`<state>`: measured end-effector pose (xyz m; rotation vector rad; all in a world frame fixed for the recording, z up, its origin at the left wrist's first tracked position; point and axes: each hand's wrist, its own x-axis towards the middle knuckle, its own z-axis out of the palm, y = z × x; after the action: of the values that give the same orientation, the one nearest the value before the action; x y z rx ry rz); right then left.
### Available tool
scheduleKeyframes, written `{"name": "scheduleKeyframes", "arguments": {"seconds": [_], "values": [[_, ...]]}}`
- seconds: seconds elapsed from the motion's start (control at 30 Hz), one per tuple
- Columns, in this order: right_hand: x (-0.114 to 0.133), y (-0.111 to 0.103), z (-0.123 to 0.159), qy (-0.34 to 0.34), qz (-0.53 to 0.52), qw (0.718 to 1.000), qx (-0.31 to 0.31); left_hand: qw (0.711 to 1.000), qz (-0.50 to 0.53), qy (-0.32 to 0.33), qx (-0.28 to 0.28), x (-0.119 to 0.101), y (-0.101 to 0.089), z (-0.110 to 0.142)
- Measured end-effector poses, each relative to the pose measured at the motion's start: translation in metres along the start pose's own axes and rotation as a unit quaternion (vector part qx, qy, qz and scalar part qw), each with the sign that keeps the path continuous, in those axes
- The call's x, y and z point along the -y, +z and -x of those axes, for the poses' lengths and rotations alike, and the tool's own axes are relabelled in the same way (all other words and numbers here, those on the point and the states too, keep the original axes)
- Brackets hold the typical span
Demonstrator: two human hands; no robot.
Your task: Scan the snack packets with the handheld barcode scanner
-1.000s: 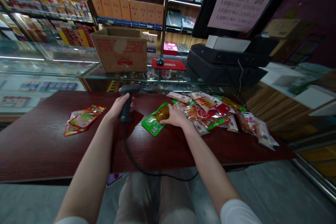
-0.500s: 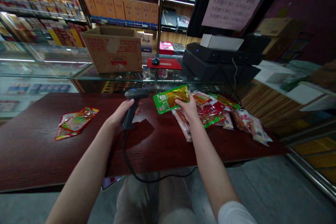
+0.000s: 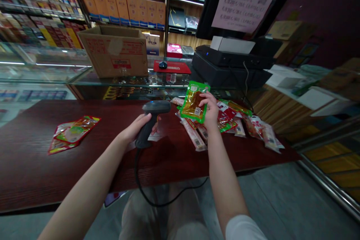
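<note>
Shelves of orange boxes [image 3: 120,9] fill the background in the head view, far behind the scanner [image 3: 149,125]. Beyond the scanner and to its left, an open cardboard box [image 3: 115,54] stands on a glass counter [image 3: 105,80]; almost straight behind the scanner lies a red mat [image 3: 180,68] with a black mouse [image 3: 162,65] on it. Dark reddish wood makes up the table [image 3: 84,172] beneath. The left hand [image 3: 136,129] is closed around the scanner's grip, thumb on the near side, and a black cable [image 3: 143,193] runs down from the grip's base past the table edge. Right of the scanner, level with its head and well apart from it, the right hand [image 3: 210,110] pinches a green-edged packet [image 3: 191,101] by its right side, fingers partly curled over the front, with a small barcode label showing low on it. Farther right of the scanner spreads a heap of packets [image 3: 225,112], partly hidden by that hand. Well to the scanner's left, two red-edged packets [image 3: 74,133] overlap flat on the table.
</note>
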<state>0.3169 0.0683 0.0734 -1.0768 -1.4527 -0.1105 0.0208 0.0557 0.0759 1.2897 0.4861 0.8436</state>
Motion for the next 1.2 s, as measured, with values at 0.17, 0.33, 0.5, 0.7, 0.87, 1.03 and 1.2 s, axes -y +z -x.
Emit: {"name": "scheduleKeyframes", "arguments": {"seconds": [0.17,0.33,0.5,0.7,0.87,1.03,1.2], "values": [[0.009,0.002,0.006,-0.05,0.107,0.993,0.018,0.999,0.028,-0.011,0.028,0.003,0.001,0.001],[0.008,0.004,0.008,-0.118,0.12,0.986,0.023,0.998,0.045,-0.025,0.045,0.004,0.008,0.001],[0.009,0.008,0.008,-0.139,0.135,0.981,0.031,0.997,0.046,-0.031,0.049,0.012,0.011,0.0],[0.007,0.009,0.01,-0.162,0.127,0.978,0.039,0.997,0.046,-0.045,0.031,0.015,0.014,0.0],[0.008,0.01,0.009,-0.156,0.132,0.978,0.046,0.997,0.035,-0.064,0.029,0.015,0.017,0.001],[0.012,0.009,0.009,-0.136,0.145,0.978,0.06,0.998,0.033,-0.055,0.022,0.013,0.016,0.0],[0.009,-0.002,0.005,-0.072,0.163,0.981,0.081,0.997,-0.043,-0.053,-0.028,-0.003,0.001,0.003]]}}
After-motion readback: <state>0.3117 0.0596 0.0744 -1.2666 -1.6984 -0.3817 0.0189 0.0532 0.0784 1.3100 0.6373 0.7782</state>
